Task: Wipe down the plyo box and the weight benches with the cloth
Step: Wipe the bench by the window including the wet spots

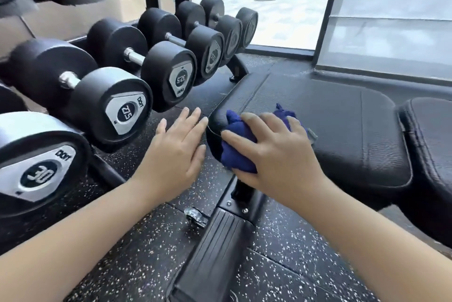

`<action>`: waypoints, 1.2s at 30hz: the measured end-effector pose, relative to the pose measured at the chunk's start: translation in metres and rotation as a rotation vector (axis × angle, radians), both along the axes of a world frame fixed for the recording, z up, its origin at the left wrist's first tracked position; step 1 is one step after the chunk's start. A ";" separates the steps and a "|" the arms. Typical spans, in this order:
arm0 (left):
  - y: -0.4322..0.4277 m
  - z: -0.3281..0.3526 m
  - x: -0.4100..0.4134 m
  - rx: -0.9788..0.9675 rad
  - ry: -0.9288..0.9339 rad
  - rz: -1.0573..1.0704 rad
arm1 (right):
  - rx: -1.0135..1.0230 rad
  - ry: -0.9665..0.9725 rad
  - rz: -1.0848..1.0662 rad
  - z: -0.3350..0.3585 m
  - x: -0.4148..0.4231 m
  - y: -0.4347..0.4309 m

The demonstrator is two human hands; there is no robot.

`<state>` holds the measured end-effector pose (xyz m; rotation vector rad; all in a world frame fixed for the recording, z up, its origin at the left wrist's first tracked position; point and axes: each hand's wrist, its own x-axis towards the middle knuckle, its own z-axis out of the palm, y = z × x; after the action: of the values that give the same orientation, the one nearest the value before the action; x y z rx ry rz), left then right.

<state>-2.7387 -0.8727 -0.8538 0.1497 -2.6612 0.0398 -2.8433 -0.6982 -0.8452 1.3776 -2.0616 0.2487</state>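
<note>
Right hand (pixel 276 152): fingers curled over the bunched blue cloth (pixel 238 157), pressing it onto the rounded end of the black weight bench pad (pixel 330 130).
Left hand (pixel 176 152): at 9 o'clock of the cloth, fingers straight, holding nothing; fingertips near the pad's edge, contact unclear.
Step, judged: wiping the bench end.
Next move: draw the cloth toward 3 o'clock along the pad, on to the second pad (pixel 430 135).
Dumbbell rack (pixel 107 96): 10 o'clock.
Plyo box: not in view.

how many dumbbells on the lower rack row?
6. Near to far: the 30 dumbbell, the 27.5, then four more receding toward the window. More may sit out of frame, left.
</note>
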 end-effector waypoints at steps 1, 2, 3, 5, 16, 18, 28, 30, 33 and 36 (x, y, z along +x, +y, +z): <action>0.003 0.003 -0.001 -0.029 0.011 -0.028 | -0.005 0.031 -0.017 -0.004 0.001 0.013; 0.007 0.005 -0.004 -0.042 0.028 -0.055 | -0.013 0.062 -0.042 -0.007 0.002 0.027; 0.012 0.008 -0.008 -0.025 0.051 -0.075 | -0.023 0.094 -0.069 -0.011 0.003 0.041; 0.025 0.013 -0.019 0.065 0.104 -0.108 | -0.030 0.146 -0.134 -0.019 0.006 0.068; 0.085 0.011 -0.044 0.235 0.265 -0.322 | -0.292 0.123 -0.364 -0.026 0.009 0.119; 0.083 0.012 -0.045 0.244 0.284 -0.319 | -0.272 0.185 -0.377 -0.026 0.012 0.098; 0.051 -0.005 -0.041 0.285 0.223 -0.247 | -0.222 0.327 -0.213 -0.034 -0.003 0.132; 0.044 -0.007 -0.040 0.290 0.215 -0.230 | -0.228 0.321 -0.221 -0.035 -0.005 0.134; 0.035 -0.009 -0.038 0.315 0.218 -0.211 | -0.266 0.323 -0.292 -0.035 0.001 0.113; 0.031 -0.009 -0.039 0.414 0.225 -0.211 | -0.252 0.337 -0.351 -0.033 0.008 0.077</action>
<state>-2.7779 -0.8415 -0.8629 0.0040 -2.4119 -0.5636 -2.8356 -0.6214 -0.8778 0.8261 -1.8730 0.1105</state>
